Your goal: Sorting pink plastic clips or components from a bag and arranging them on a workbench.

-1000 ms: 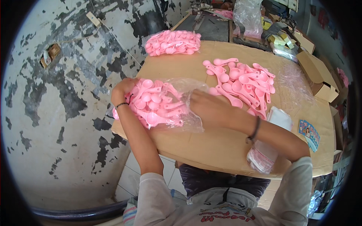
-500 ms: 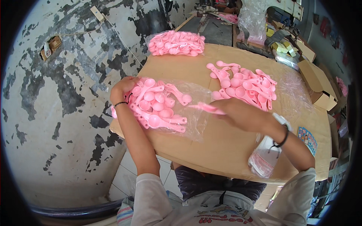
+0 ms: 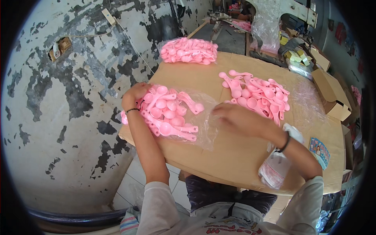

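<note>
The left hand grips the far-left end of a clear bag of pink scoops lying crosswise on the cardboard surface, while the right hand, fingers loosely spread and empty, sits just beside the loose scoop pile.

clear spoon bag near left, cardboard boxes right

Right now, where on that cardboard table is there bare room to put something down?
Bare cardboard lies along the near edge, between the bagged pink spoons and the stack of clear bags. A smaller strip runs mid-table between the far bag of spoons and the loose spoon pile. The left hand side and right rear are crowded.
</note>
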Demonstrator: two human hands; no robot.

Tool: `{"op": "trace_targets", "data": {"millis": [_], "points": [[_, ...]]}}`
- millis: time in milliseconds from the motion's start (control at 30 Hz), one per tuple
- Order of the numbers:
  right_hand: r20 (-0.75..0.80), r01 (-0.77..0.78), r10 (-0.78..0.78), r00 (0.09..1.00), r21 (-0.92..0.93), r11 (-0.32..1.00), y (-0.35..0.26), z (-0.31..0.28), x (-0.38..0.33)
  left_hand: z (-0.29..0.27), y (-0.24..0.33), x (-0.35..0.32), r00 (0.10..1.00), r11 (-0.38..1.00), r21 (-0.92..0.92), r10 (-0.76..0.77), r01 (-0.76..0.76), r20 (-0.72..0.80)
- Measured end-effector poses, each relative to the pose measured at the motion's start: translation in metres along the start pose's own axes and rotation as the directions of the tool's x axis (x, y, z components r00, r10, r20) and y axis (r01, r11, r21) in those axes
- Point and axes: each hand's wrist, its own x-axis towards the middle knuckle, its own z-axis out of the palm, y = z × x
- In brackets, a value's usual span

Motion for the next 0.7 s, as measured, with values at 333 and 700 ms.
{"op": "trace_targets", "data": {"millis": [333,700], "points": [[-0.259,0.039,-0.026,0.966,0.046,0.998,0.053,0.112,0.111,0.003,-0.003,0.002,1.0,0.993,-0.118,-0.009,0.01,0.006],[0.09,-0.116,0.124,0.988,-0.086,0.989,-0.012,0.014,0.023,0.0,-0.008,0.001,1.0,0.998,-0.061,0.016,-0.017,-0.022]]}}
